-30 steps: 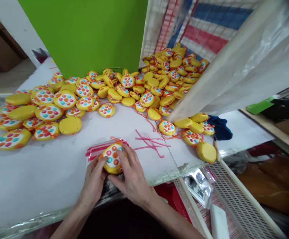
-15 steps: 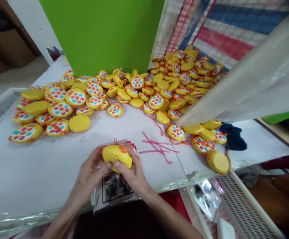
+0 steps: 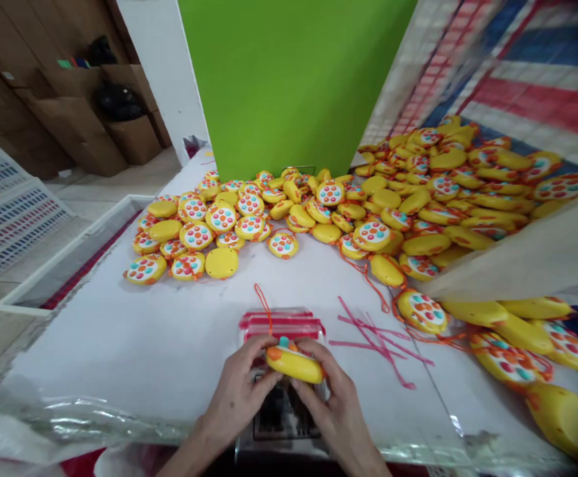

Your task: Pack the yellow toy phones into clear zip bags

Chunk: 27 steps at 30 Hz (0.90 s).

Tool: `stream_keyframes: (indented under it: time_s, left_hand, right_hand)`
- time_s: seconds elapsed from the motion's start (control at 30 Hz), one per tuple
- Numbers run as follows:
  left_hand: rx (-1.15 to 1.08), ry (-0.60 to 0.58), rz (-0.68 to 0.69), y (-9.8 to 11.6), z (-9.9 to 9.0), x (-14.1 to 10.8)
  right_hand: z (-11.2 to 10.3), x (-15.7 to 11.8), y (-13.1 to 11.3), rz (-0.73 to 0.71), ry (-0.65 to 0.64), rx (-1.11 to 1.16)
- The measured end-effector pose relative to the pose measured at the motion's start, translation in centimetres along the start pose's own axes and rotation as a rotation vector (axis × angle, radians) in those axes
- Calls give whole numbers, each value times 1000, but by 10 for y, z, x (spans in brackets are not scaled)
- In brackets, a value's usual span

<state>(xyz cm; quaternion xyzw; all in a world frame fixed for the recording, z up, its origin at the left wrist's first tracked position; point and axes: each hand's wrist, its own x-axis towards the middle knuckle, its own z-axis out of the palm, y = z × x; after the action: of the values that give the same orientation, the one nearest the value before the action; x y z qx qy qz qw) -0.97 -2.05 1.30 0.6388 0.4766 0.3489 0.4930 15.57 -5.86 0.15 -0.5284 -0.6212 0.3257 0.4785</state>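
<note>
Held edge-on between both hands: a yellow toy phone [image 3: 293, 361], coloured buttons just visible along its upper rim, an orange cord [image 3: 264, 301] trailing away from it across the sheet. Left hand [image 3: 242, 391] closed on the toy's left end, fingertips curled under and over it. Right hand [image 3: 331, 394] clamped on the right end, thumb lying along the near side. Toy lifted slightly, directly above a clear plastic bag with a red-striped top [image 3: 282, 324], flat on the white table [image 3: 120, 344] near its front edge. Under the bag's near end, a printed insert card [image 3: 282, 421], dark and boxy in pattern, details unreadable. Just right of the bag, a scatter of pink strips [image 3: 373, 334] on the tabletop. Farther back, well apart from the hands, a broad heap of identical yellow toy phones [image 3: 319, 212], some face up, some face down, stretching to the right edge. Behind the heap, an upright green panel [image 3: 293, 79]. At far left, stacked cardboard boxes [image 3: 70, 126].
</note>
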Motion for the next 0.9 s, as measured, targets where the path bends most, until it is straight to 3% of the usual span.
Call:
stream_keyframes:
  time_s: [0.17,0.23,0.37,0.57,0.63,0.77,0.9]
  left_hand:
    - [113,90,17,-12,7,-10]
    - [160,114,82,-18,11,-13]
    - [205,59,223,-25,20,-15]
    - [232,84,221,-18,30,-14]
    - [251,104,223,-18,28,-13]
    - [342,289,164,-22,21,-15]
    - [564,182,238,-21,34,-12]
  right_hand:
    - [6,-5,6,-62,8,-62]
    - [8,-7,7,-75,4,-91]
    - [13,-9,9,-88,20,-93]
    - [18,-8,12,-86,80,-39]
    - [13,-6,11,-104,58,-84]
    - [-10,4,10,-20,-81,-268]
    - [-30,26,5,164,69,-204]
